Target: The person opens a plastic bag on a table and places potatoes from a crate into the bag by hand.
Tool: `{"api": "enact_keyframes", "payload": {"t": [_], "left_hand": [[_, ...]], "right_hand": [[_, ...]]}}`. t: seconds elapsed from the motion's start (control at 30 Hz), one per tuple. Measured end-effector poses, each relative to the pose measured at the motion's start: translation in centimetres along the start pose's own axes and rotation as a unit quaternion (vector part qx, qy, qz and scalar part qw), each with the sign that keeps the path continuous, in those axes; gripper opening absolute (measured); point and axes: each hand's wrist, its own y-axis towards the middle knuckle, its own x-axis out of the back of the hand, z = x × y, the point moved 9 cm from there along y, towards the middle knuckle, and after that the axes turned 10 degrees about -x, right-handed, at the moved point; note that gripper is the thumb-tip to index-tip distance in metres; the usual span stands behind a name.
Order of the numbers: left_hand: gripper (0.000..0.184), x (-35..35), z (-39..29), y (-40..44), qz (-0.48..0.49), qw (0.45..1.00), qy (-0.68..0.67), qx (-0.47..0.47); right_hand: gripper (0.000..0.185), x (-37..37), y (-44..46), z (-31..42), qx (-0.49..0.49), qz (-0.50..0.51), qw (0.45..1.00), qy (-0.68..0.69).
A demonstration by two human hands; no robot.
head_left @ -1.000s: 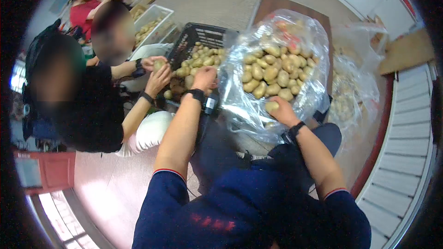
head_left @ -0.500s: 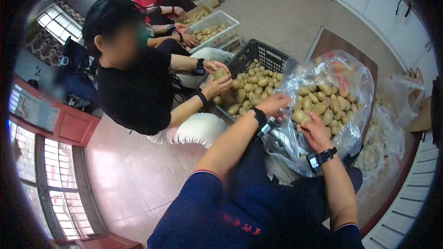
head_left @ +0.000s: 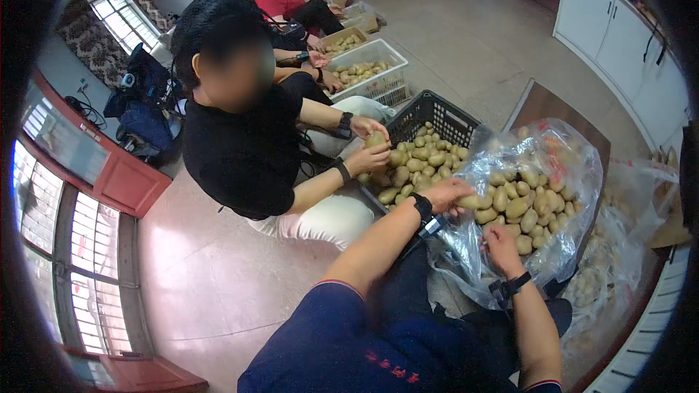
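Left hand (head_left: 447,195) holds potato (head_left: 470,202) between fingers, right of frame centre, at edge of plastic bag (head_left: 466,268). Right hand (head_left: 502,247) curled at bag's near side; grip unclear. Bag mouth spread wide, probably for easy reach.

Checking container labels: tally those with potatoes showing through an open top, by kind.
Clear bag: 1
Black crate: 1
White crate: 1
Tan box: 1
Total: 4

Not counted: far-right bag, contents unclear.
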Motion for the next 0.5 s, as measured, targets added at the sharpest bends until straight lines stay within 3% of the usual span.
{"api": "enact_keyframes", "payload": {"t": [0.03,0.1,0.17,0.2,0.27,0.3,0.4,0.5], "left_hand": [[0.029,1.1,-0.1,0.3,-0.031,0.999,-0.019,-0.013],[0.028,3.3,-0.5,-0.1,-0.046,0.997,0.046,-0.038],[0.028,6.0,-0.2,-0.4,-0.121,0.991,0.059,-0.018],[0.029,7.1,0.9,-0.7,-0.178,0.984,0.007,0.029],[0.026,8.4,0.2,-1.2,-0.2,0.978,0.054,0.0],[0.024,9.4,0.2,-1.0,-0.208,0.975,0.069,-0.028],[0.027,11.8,0.9,-0.3,-0.221,0.974,0.041,-0.024],[0.032,12.6,1.0,-0.6,-0.218,0.974,0.065,-0.021]], "right_hand": [[0.039,0.2,-0.6,-0.1,0.045,-0.021,0.99,-0.132],[0.047,0.5,-2.9,-0.5,0.046,-0.007,0.979,-0.198],[0.068,0.2,-5.0,-0.4,0.028,0.039,0.957,-0.286],[0.068,0.4,-5.2,-0.9,0.022,0.035,0.958,-0.284],[0.078,-0.1,-6.6,-1.2,0.121,0.027,0.903,-0.412],[0.081,-0.2,-7.1,-1.0,0.107,0.038,0.889,-0.443],[0.074,-0.7,-7.4,-2.1,0.07,0.034,0.845,-0.529],[0.049,-0.8,-6.9,-4.5,0.047,0.002,0.832,-0.553]]}}
